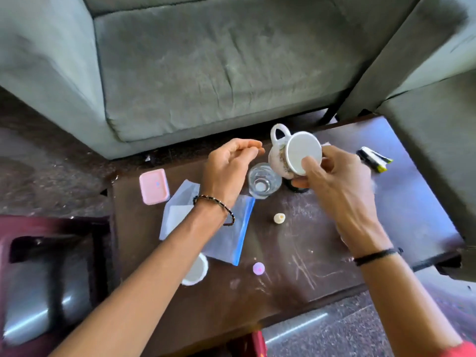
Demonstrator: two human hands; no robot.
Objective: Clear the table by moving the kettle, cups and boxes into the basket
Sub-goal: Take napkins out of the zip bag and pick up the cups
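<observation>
grey-green sofa (219, 73) behind a scratched dark table (322, 253); speckled floor (334, 328).

White handled cup (300, 148) tipped sideways beside upright clear glass (264, 180), pink box (154, 186) farther left

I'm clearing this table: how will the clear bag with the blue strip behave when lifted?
The clear bag lies flat and thin, so probably floppy and light. Its smooth film may slip; pinching the blue strip seems safer.
</observation>
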